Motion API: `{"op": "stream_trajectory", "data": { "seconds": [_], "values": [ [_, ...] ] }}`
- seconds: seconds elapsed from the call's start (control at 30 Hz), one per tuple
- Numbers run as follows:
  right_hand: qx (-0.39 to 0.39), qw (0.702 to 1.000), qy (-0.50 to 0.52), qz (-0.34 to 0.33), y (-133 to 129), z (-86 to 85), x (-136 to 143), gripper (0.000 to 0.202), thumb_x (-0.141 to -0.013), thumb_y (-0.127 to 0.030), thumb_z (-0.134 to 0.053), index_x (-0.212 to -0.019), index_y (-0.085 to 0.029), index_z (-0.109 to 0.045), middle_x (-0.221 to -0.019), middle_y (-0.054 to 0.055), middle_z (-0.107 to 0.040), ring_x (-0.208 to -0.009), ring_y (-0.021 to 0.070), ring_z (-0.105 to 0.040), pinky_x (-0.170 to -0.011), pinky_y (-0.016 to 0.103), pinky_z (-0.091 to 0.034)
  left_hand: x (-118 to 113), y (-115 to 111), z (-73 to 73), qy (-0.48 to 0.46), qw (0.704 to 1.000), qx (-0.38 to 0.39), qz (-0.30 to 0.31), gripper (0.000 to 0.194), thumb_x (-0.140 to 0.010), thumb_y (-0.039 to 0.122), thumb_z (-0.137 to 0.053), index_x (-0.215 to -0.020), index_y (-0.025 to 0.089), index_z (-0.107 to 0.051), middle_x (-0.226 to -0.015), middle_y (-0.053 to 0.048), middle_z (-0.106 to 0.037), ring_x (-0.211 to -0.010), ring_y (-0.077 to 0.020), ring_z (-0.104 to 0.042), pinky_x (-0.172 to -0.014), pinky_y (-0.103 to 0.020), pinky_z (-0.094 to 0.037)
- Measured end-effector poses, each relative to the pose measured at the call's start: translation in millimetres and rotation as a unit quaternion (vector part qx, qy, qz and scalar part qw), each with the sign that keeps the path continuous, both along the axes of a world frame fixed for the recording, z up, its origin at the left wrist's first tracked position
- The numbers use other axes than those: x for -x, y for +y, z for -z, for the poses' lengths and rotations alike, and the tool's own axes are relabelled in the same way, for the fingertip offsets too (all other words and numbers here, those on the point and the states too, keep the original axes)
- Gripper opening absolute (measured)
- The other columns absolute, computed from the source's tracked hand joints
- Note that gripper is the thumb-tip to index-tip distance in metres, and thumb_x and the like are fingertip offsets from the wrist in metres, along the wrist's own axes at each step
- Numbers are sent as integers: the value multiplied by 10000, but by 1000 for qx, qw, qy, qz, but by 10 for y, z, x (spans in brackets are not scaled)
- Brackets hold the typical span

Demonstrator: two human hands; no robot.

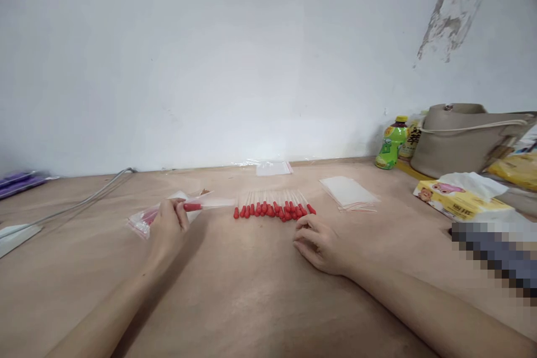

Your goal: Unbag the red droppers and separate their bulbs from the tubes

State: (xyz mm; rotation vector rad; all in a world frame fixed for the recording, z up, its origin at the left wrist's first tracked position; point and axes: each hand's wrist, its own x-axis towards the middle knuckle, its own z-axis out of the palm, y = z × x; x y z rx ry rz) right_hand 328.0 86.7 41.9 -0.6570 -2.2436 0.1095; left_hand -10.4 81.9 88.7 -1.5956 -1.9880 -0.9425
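Several glass droppers with red rubber bulbs [272, 208] lie in a row on the wooden table [251, 291], bulbs toward me. My left hand [168, 226] grips one red-bulbed dropper [201, 206] and rests on a small clear zip bag [145, 221] that holds more red-bulbed droppers. My right hand [319, 243] lies on the table just in front of the row's right end, fingers loosely curled, nothing in it. A stack of flat clear zip bags [348, 193] lies right of the row.
One more clear bag [273, 168] lies by the white wall. At right stand a green bottle [391, 143], a beige handbag [465, 137] and a tissue box [459, 201]. A grey cable [84, 198] and a purple object [19, 182] lie at left.
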Motion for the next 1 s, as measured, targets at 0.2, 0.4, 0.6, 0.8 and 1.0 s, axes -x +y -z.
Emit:
{"op": "stream_trajectory", "data": {
  "seconds": [0.2,0.4,0.6,0.8,1.0],
  "values": [
    [63,990,113,60,4,-44,-15,191,-850,-248,-439,-1030,-205,-486,-921,64,-550,-844,174,-524,-744,319,-449,-611,-251,160,-36,965,-88,243,19,-832,196,-374,-822,193,-390,-927,-77,-615,-851,-186,-609,-658,-288,-472],
    [91,992,90,9,-43,-101,-48,195,-869,-275,-412,-1024,-192,-497,-961,66,-547,-896,172,-506,-796,332,-423,-1035,-382,417,-33,920,-16,390,64,-846,146,-361,-815,195,-388,-960,-78,-599,-896,-156,-605,-687,-252,-473],
    [90,994,-25,-64,-67,-135,-39,252,-763,-348,-578,-961,-192,-583,-953,65,-543,-884,187,-492,-826,377,-392,-1146,-492,342,-84,865,152,471,112,-846,238,-425,-781,181,-496,-944,-75,-574,-954,-182,-558,-726,-261,-459],
    [102,990,-65,-77,-65,-135,-37,341,-705,-315,-648,-1020,-201,-587,-1020,75,-528,-940,187,-488,-833,349,-402,-1092,-352,334,-380,803,218,405,258,-777,338,-532,-978,190,-464,-1023,-75,-555,-944,-185,-553,-689,-267,-464],
    [98,989,-63,-88,-37,-107,-41,362,-709,-339,-644,-1041,-210,-578,-1033,80,-530,-957,192,-495,-837,351,-406,-1047,-219,281,-540,685,304,384,592,-619,304,-708,-1097,183,-380,-974,-45,-540,-710,-100,-564,-704,-271,-458]
  ]
}}
